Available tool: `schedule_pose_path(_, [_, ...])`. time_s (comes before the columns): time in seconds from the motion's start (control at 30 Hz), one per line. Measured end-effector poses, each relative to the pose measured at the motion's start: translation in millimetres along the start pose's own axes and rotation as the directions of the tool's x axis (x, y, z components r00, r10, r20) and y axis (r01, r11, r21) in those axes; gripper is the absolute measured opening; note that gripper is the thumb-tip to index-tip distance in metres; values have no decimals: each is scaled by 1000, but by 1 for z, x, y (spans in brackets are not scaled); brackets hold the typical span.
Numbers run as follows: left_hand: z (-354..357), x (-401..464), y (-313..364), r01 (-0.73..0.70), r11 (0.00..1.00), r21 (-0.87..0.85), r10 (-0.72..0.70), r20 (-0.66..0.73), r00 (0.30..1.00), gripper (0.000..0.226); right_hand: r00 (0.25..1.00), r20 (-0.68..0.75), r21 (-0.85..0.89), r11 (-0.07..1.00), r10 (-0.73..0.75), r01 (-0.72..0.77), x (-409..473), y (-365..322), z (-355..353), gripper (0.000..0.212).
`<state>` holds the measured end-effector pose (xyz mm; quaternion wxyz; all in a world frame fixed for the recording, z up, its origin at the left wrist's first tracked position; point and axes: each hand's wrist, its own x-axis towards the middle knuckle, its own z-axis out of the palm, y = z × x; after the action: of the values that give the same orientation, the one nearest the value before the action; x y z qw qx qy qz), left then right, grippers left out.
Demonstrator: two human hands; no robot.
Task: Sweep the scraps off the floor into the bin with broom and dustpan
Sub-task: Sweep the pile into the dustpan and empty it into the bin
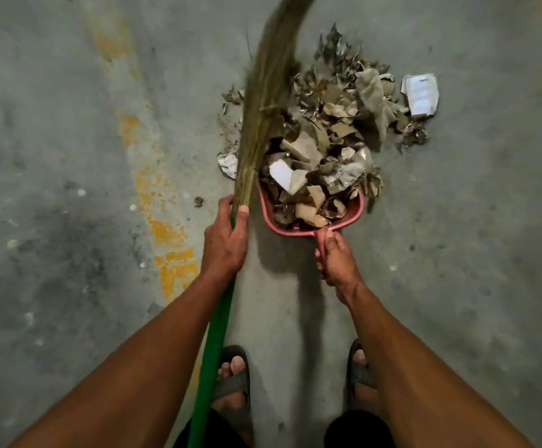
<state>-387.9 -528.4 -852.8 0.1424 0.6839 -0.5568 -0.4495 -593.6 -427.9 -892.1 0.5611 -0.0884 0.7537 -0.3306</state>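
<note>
Pink dustpan (353,211) heaped with scraps (324,147) — right hand (337,257) grips it.

The floor (457,286) is grey concrete, rough and dusty, with dark smudges. A worn yellow paint line (166,227) runs down its left part, broken into patches. The light is dim.

left hand (226,240): grips broom (264,101) where bristles meet green handle | right hand (335,258): grips pink dustpan (353,213) handle | scraps (334,124): heaped in pan and on floor (53,156) beyond both hands, right of bristles
</note>
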Motion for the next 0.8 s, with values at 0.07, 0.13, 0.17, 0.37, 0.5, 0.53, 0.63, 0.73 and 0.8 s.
schedule_pose_path(0.07, [-8, 5, 11, 3, 1000, -10, -4, -34, 999, 36, 1000, -3, 31, 999, -14, 14, -12, 2, -4, 27])
schedule_pose_path(0.13, [-15, 6, 23, 14, 1000, -3, -15, -53, 998, 35, 1000, -3, 44, 999, -17, 17, -27, 3, -10, 28])
schedule_pose_path(0.17, [-19, 4, 30, 22, 1000, 2, -22, -58, 998, 35, 1000, -1, 55, 998, -19, 19, -35, 3, -13, 29])
schedule_pose_path(0.37, [-39, -20, 68, 37, 998, 45, -36, -28, 999, 33, 999, -7, 114, 993, -34, 35, -80, 8, -29, 33])
schedule_pose_path(0.5, [-46, -50, 90, 22, 997, 69, -24, 40, 999, 28, 998, -55, 151, 988, -30, 38, -113, 6, -44, 33])
schedule_pose_path(0.53, [-46, -57, 95, 20, 997, 81, -25, 55, 998, 26, 997, -70, 156, 987, -32, 42, -121, 6, -48, 33])
schedule_pose_path(0.63, [-44, -77, 109, 2, 994, 107, -14, 106, 994, 21, 993, -112, 178, 982, -41, 61, -145, 7, -63, 33])
schedule_pose_path(0.73, [-38, -98, 124, -28, 990, 138, 6, 158, 987, 26, 990, -134, 189, 979, -52, 77, -169, 11, -83, 33])
schedule_pose_path(0.8, [-31, -114, 135, -51, 989, 136, 25, 186, 982, 26, 986, -158, 198, 977, -52, 84, -187, 15, -98, 34])
